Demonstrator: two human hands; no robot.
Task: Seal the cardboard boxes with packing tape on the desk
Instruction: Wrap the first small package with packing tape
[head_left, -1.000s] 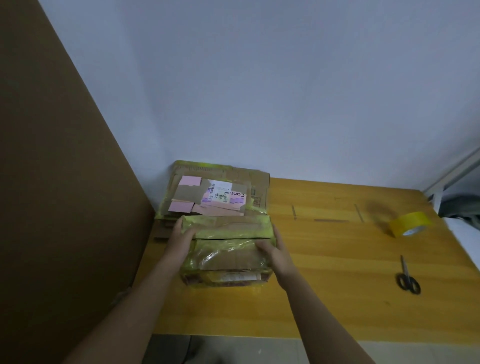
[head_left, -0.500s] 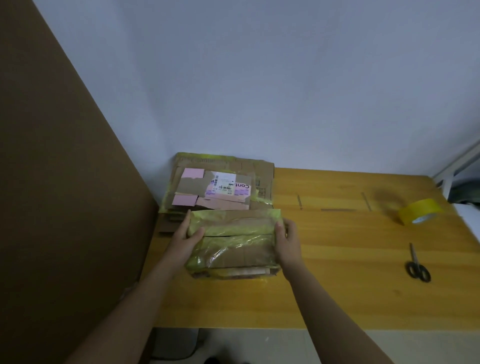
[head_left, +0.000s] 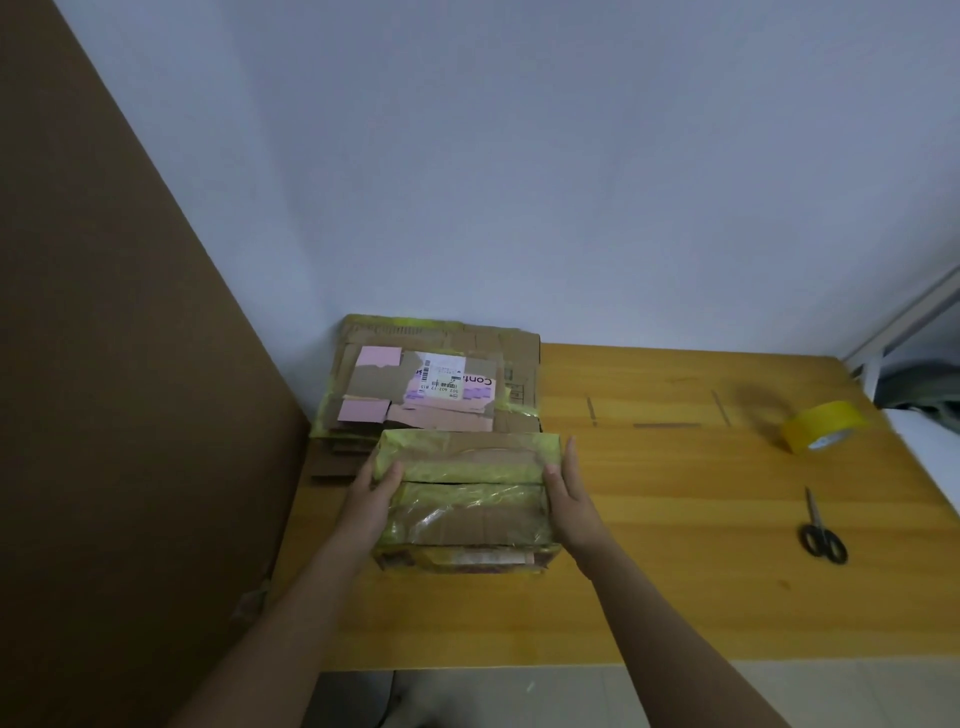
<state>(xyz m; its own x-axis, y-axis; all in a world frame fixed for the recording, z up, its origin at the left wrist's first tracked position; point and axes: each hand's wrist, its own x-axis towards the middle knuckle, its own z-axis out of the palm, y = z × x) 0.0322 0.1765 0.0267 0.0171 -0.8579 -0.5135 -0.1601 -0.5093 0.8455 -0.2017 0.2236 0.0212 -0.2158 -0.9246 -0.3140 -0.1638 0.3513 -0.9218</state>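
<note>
From the head view, a small brown cardboard box wrapped in shiny yellowish tape (head_left: 470, 499) sits on the wooden desk (head_left: 675, 571), toward its left side. The left hand (head_left: 371, 501) grips the box's left end, thumb laid over the top edge and fingers down the side. The right hand (head_left: 569, 493) presses flat against the right end, fingers straight. Just behind the box lies a stack of flattened cardboard with pink labels (head_left: 431, 389), against the wall. Well to the right, a yellow roll of packing tape (head_left: 826, 426) stands on edge, with black-handled scissors (head_left: 821, 530) nearer the front.
</note>
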